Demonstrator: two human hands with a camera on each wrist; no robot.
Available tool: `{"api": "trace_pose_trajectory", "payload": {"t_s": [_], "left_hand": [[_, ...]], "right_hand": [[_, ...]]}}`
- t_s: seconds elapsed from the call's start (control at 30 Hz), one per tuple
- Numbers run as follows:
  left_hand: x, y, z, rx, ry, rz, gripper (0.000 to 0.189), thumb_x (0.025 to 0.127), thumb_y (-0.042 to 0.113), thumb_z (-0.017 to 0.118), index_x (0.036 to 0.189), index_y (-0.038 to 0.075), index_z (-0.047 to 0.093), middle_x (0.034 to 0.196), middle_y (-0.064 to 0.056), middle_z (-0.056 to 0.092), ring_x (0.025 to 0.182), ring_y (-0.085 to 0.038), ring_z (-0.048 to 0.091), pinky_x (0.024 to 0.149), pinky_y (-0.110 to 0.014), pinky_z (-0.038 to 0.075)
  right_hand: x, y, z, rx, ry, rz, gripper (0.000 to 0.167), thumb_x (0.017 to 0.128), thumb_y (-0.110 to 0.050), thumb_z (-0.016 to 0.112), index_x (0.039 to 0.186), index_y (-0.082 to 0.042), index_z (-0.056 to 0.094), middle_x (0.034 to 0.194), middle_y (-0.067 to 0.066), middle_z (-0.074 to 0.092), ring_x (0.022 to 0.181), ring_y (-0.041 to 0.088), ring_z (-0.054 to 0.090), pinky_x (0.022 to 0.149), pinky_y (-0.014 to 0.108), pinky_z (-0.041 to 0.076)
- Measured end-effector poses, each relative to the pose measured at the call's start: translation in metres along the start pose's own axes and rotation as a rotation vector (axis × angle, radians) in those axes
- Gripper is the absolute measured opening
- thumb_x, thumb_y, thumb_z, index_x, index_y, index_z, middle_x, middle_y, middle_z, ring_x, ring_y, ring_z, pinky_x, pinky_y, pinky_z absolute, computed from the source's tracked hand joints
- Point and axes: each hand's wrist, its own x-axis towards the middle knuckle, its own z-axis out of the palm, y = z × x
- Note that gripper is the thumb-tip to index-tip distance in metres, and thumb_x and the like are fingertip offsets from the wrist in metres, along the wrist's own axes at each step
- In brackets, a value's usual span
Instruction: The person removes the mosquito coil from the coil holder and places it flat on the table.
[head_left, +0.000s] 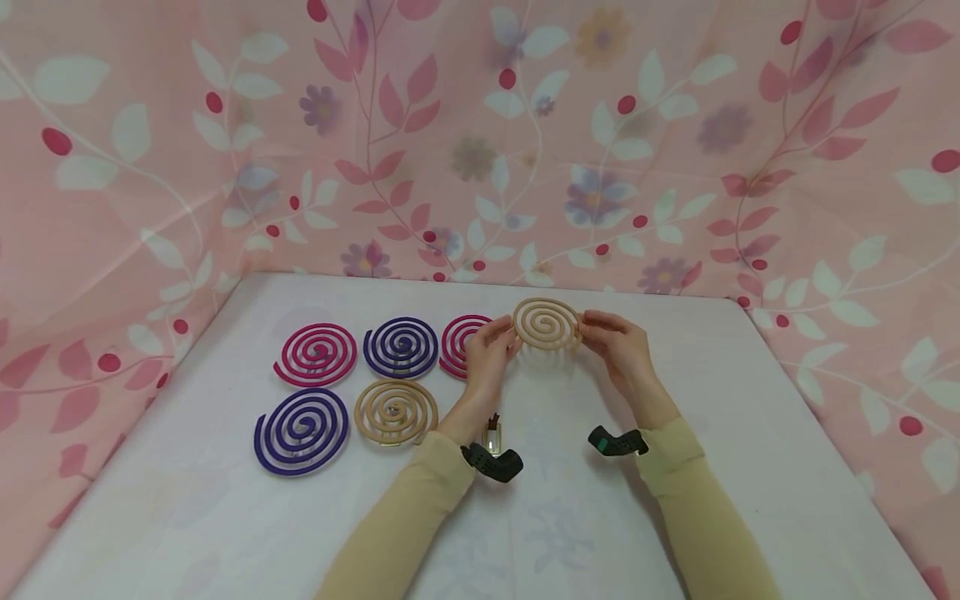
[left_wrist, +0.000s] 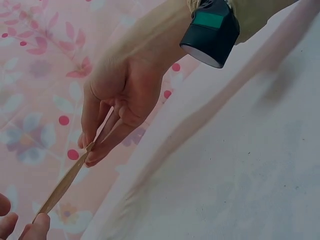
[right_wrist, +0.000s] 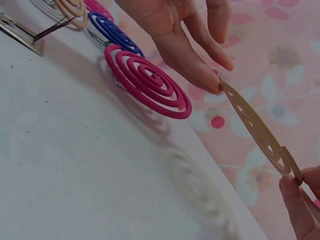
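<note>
A tan mosquito coil (head_left: 546, 323) is held up above the far part of the table, pinched at its rim between both hands. My left hand (head_left: 489, 354) grips its left edge with thumb and fingers. On the opposite edge, my right hand (head_left: 618, 346) pinches it. Seen nearly edge-on in the right wrist view, the coil (right_wrist: 257, 130) is tilted and clear of the table, and its spiral shadow falls on the white surface. A small metal stand (head_left: 492, 438) sits on the table beneath my left wrist.
Left of my hands stand pink coils (head_left: 315, 354) and a blue coil (head_left: 401, 347) in a back row. Nearer are another blue coil (head_left: 302, 432) and a tan coil (head_left: 396, 412), both raised on small metal stands. A pink floral cloth (head_left: 480, 142) hangs behind the white table (head_left: 720, 517).
</note>
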Motion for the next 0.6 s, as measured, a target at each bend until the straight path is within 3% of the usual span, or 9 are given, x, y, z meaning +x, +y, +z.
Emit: {"api": "trace_pose_trajectory", "payload": {"t_s": [0.17,0.3,0.6], "left_hand": [[0.003,0.000,0.006,0.012,0.004,0.013,0.033,0.097,0.002,0.056,0.129,-0.009,0.059,0.126,-0.024,0.060,0.110,-0.024,0.062,0.105,-0.039,0.051],[0.008,0.003,0.010,0.007,0.006,-0.015,0.033,0.098,0.003,0.056,0.129,-0.007,0.059,0.129,-0.022,0.060,0.110,-0.023,0.061,0.104,-0.037,0.051],[0.026,0.012,0.014,-0.013,-0.054,-0.023,0.033,0.096,-0.001,0.051,0.126,-0.011,0.059,0.130,-0.022,0.059,0.112,-0.025,0.060,0.106,-0.040,0.049]], "right_hand": [[0.006,-0.002,0.001,0.031,0.024,-0.009,0.049,0.091,0.007,0.066,0.136,0.015,0.049,0.095,0.001,0.075,0.090,0.011,0.072,0.086,0.023,0.058],[0.010,-0.004,0.002,0.090,0.052,-0.021,0.045,0.089,0.011,0.065,0.132,0.016,0.053,0.094,0.004,0.075,0.088,0.013,0.072,0.084,0.025,0.059],[0.018,-0.010,0.006,0.133,0.094,-0.018,0.044,0.090,0.014,0.061,0.132,0.017,0.050,0.094,0.007,0.073,0.088,0.016,0.071,0.085,0.026,0.059]]}}
